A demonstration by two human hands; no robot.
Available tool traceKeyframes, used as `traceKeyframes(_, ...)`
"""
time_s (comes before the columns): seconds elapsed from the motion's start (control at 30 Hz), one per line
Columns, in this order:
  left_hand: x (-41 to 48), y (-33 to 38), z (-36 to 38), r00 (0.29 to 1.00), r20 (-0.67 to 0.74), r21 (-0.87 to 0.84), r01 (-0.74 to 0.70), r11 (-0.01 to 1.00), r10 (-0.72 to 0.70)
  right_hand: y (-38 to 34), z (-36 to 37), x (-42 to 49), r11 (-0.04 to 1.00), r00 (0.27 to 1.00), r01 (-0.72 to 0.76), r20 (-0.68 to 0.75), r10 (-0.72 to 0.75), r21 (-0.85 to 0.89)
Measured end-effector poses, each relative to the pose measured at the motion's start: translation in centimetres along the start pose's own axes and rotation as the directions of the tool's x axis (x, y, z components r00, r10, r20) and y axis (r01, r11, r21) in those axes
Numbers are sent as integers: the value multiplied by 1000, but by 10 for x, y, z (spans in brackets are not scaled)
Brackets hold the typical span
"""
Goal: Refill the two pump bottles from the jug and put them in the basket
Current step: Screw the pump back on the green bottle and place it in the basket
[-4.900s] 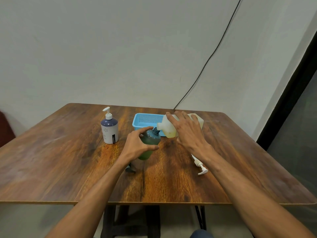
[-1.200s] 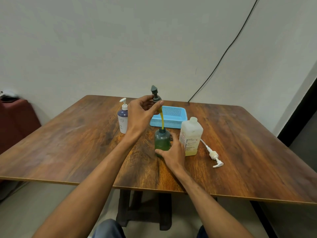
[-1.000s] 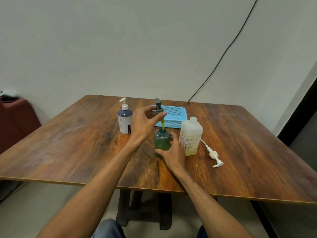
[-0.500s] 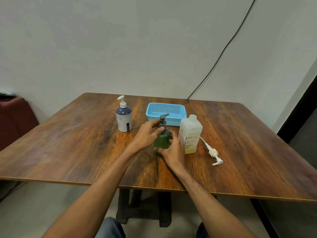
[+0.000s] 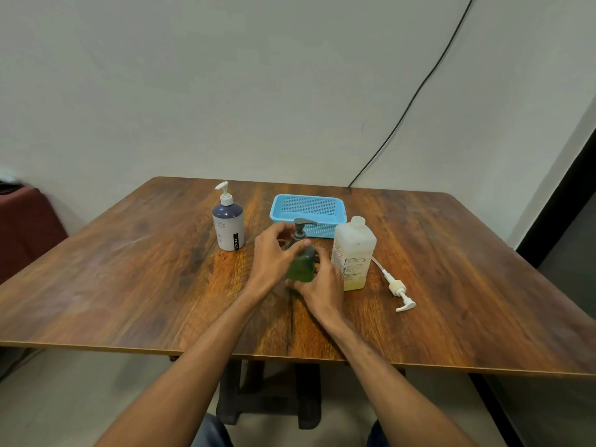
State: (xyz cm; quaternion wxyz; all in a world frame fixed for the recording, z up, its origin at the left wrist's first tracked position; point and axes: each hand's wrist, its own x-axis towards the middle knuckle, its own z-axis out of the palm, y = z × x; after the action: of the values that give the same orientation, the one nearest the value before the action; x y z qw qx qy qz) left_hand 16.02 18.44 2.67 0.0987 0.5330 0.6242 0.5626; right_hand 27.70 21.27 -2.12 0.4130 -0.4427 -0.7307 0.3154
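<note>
A small green pump bottle stands upright mid-table with its dark pump head seated on top. My left hand wraps the bottle's neck and collar from the left. My right hand grips the bottle's base from the near right. A white and dark-blue pump bottle stands to the left, untouched. The pale jug, uncapped and holding a little yellowish liquid, stands just right of the green bottle. The blue basket sits behind, with nothing inside.
A loose white pump with its long tube lies on the wooden table right of the jug. A black cable runs down the wall behind. A dark red seat is at the far left.
My left hand lowered the dark pump, tube first, into the green bottle and now sits at its neck. Before that, the jug was set down upright. My right hand stayed on the bottle.
</note>
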Motion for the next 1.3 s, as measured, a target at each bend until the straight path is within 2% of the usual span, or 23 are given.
traceKeyframes(0.07,1,-1,-3,994,104,-15,24,1000,-22,1,0,1,1000,1000,-7,5,7,8)
traceKeyframes(0.17,-3,0,-7,973,226,-180,85,980,-43,4,1,1,1000,1000,8,9,-8,8)
traceKeyframes(0.23,-6,-2,-4,980,192,-222,101,970,-58,5,0,1,1000,1000,5,7,-5,12)
traceKeyframes(0.33,-7,-6,1,998,22,-147,64,987,-61,6,-2,2,1000,1000,-6,13,5,22)
traceKeyframes(0.4,-7,-5,4,999,-25,-144,42,989,-46,8,-3,2,1000,1000,-12,22,12,23)
traceKeyframes(0.47,-5,-6,6,1000,5,-125,23,992,-22,8,-3,2,1000,1000,-13,22,13,20)
traceKeyframes(0.53,-5,-10,4,995,94,-126,32,992,-20,8,-3,1,1000,1000,-10,10,10,14)
traceKeyframes(0.63,-4,-15,1,981,185,-197,93,976,-56,9,-3,2,1000,1000,-10,15,10,10)
traceKeyframes(0.7,-6,-12,5,988,144,-194,89,977,-61,9,-3,2,1000,1000,-11,23,10,8)
traceKeyframes(0.83,-6,-3,12,992,-84,-161,85,983,-99,7,-6,2,1000,999,-18,37,18,5)
traceKeyframes(0.9,-4,-4,13,994,-66,-142,75,987,-85,7,-6,2,1000,999,-23,38,23,9)
traceKeyframes(1.0,-1,-10,5,995,78,-127,64,990,-54,9,-5,3,1000,999,-15,31,14,27)
traceKeyframes(1.1,-1,-10,-2,981,179,-181,107,978,-74,9,-3,3,1000,1000,-10,30,10,24)
traceKeyframes(1.17,-2,-6,0,986,144,-214,108,971,-78,9,-2,3,1000,1000,-8,26,7,20)
traceKeyframes(1.3,-2,-1,10,995,-33,-167,84,982,-91,10,-2,4,1000,1000,-15,24,15,12)
